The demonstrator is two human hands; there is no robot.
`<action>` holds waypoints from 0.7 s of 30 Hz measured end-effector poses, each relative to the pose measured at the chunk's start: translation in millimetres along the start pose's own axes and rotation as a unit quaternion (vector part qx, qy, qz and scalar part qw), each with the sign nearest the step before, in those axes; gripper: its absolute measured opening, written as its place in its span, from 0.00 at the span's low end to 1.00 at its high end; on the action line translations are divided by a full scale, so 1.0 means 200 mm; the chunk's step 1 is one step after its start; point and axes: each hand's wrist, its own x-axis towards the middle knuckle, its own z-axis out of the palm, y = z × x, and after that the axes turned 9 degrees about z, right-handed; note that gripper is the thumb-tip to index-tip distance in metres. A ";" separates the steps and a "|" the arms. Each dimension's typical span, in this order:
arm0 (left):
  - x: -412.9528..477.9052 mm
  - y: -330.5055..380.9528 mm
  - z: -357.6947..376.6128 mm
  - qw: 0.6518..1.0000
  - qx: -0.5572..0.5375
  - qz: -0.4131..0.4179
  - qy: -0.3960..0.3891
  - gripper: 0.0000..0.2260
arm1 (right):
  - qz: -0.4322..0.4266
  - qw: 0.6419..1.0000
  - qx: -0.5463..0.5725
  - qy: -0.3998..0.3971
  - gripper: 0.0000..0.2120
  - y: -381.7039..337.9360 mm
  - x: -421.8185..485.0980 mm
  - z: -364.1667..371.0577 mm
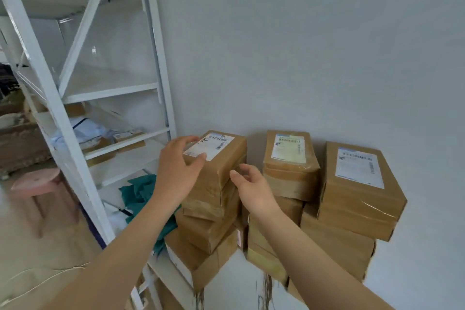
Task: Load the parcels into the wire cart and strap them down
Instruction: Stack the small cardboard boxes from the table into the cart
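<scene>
Our left grip [180, 166] clasps left end of top white-labelled brown cardboard parcel [226, 158], atop leftmost stack [206, 234] by wall [302, 58]; our right grip [251, 189] released, just beside its near-right face. Left nearer.

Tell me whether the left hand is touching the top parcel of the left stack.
Touching. The head view shows the left hand on the top parcel: its thumb lies across the edge of the label and its fingers curl over the far corner.

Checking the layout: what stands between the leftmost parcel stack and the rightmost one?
A middle parcel stack with a label on top, shown in the head view.
</scene>
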 end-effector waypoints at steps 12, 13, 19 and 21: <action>0.35 -0.37 0.02 0.922 -0.260 -0.256 -0.128 0.18 | 0.131 0.984 0.121 0.026 0.37 -0.07 0.23 0.17; 0.36 -0.38 0.02 0.909 -0.283 -0.268 -0.146 0.14 | 0.132 0.983 0.124 0.032 0.37 -0.08 0.24 0.18; 0.37 -0.42 0.02 0.846 -0.380 -0.307 -0.215 0.13 | 0.139 0.980 0.124 0.072 0.36 -0.13 0.23 0.26; 0.36 -0.42 0.02 0.830 -0.401 -0.314 -0.228 0.13 | 0.136 0.979 0.124 0.083 0.36 -0.14 0.22 0.29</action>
